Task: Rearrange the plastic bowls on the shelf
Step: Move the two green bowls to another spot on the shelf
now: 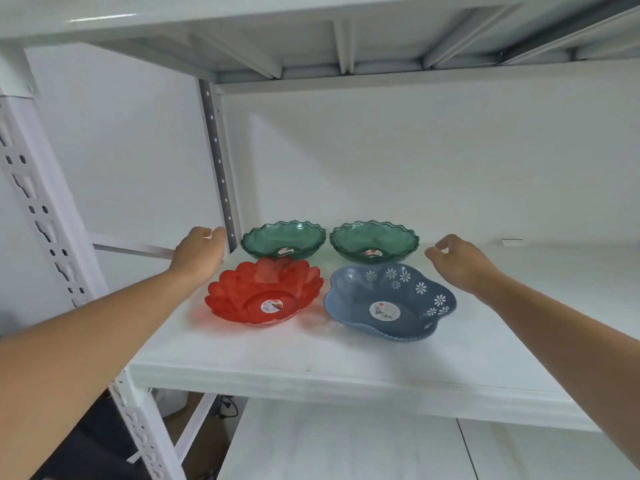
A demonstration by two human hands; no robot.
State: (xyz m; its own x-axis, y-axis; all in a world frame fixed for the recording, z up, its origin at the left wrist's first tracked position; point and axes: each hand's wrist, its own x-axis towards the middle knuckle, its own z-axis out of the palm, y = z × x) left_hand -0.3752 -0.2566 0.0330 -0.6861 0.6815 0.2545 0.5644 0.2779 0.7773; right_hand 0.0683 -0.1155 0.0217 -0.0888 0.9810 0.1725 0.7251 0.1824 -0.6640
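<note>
Four plastic bowls stand in a two-by-two block on the white shelf (311, 362). At the back are a dark green bowl (283, 239) on the left and a lighter green bowl (374, 241) on the right. In front are a red petal-shaped bowl (265, 294) and a blue bowl with white flowers (389, 301). My left hand (199, 252) hovers left of the dark green bowl, fingers curled, holding nothing. My right hand (459, 259) hovers right of the lighter green bowl, fingers loosely apart and empty.
A perforated white upright post (45, 216) stands at the left front and a grey rear post (218, 161) behind the bowls. Another shelf board (346, 36) hangs overhead. A lower shelf (346, 445) lies beneath. The shelf extends right of the bowls.
</note>
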